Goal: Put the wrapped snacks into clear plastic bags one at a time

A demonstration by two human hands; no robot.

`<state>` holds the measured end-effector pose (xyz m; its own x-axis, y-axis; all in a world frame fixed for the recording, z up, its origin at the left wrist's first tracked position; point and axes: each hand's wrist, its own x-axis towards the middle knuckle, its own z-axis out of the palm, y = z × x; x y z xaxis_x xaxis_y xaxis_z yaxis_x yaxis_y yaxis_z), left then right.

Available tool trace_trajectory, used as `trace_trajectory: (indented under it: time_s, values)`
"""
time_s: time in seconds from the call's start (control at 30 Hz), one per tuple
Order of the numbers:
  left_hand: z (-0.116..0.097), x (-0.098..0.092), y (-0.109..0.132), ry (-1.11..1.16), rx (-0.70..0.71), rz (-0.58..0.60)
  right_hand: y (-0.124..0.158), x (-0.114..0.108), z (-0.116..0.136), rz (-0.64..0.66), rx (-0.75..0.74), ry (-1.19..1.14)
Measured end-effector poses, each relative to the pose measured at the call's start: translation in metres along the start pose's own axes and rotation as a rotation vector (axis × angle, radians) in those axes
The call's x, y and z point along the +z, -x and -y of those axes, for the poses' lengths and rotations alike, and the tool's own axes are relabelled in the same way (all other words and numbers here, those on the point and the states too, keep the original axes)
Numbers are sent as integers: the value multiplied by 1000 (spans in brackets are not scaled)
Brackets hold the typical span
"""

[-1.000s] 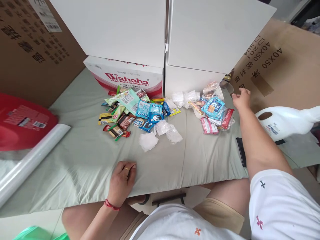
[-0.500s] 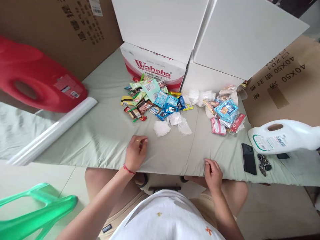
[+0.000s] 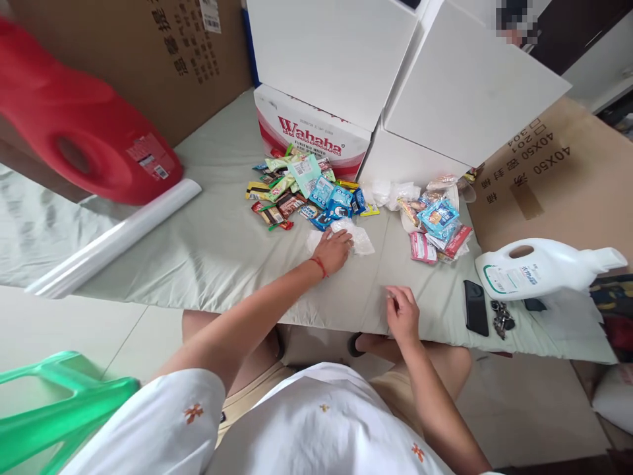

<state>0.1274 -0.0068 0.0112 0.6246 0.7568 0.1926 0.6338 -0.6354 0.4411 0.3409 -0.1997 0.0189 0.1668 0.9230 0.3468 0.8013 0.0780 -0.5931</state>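
My left hand point(image 3: 335, 251) lies over the near edge of the crumpled clear plastic wrappers point(image 3: 362, 241), its fingers apart and touching them. Just behind it is a heap of colourful snack packets point(image 3: 284, 191), with blue, green, yellow and brown wrappers. My right hand point(image 3: 403, 310) rests near the cloth's front edge, fingers loosely bent and apart, with nothing in it. Beyond that hand sits a second pile of packets point(image 3: 440, 218), blue, pink and red. More clear wrappers point(image 3: 390, 193) lie between the two piles.
White boxes and a Wahaba carton point(image 3: 311, 135) stand at the back. A red jug point(image 3: 109, 145) and a plastic roll point(image 3: 119, 237) are at left. A white bottle point(image 3: 539, 274), a black phone point(image 3: 475, 308) and keys point(image 3: 502, 319) are at right. A green stool point(image 3: 64, 409) stands lower left.
My left hand has moved forward and right onto the clear wrappers, and its fingers have opened. My right hand has shifted slightly forward and left. The camera view has shifted a little.
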Motion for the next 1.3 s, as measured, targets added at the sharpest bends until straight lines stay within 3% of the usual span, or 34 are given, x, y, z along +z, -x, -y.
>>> trace_trajectory:
  time_s: [0.13, 0.23, 0.3, 0.33, 0.4, 0.47, 0.53, 0.67, 0.87, 0.93, 1.03, 1.17, 1.3]
  values:
    - [25, -13, -6, 19, 55, 41, -70, 32, 15, 90, -60, 23]
    - [13, -31, 10, 61, 136, -106, -112, 58, 19, 225, -38, 92]
    - [-7, -33, 36, 163, 92, -261, -119, 67, 19, 245, 18, 97]
    - [-19, -30, 53, 241, 27, -330, -115, 69, 20, 212, 44, 72]
    - [-40, -17, 88, 452, -153, -355, -90, 66, 23, 73, 87, -11]
    - [-59, -2, 119, 721, -400, -313, -50, 59, 30, -74, 119, -100]
    - [-73, 10, 137, 966, -539, -205, -7, 54, 40, -116, 117, -171]
    - [-81, 15, 136, 1123, -554, -83, 44, 56, 56, 91, -12, -258]
    - [-71, 16, 128, 1085, -596, -12, 36, 56, 56, 181, -13, -349]
    - [-68, 15, 136, 1067, -592, -65, 28, 47, 52, 220, -15, -418]
    - [-61, 6, 152, 919, -547, -184, 2, 34, 38, 97, 47, -338]
    - [-39, -9, 165, 575, -484, -341, -66, 36, 6, -37, 104, -34]
    - [-16, -10, 168, 385, -506, -413, -131, 48, -18, 58, 187, 221]
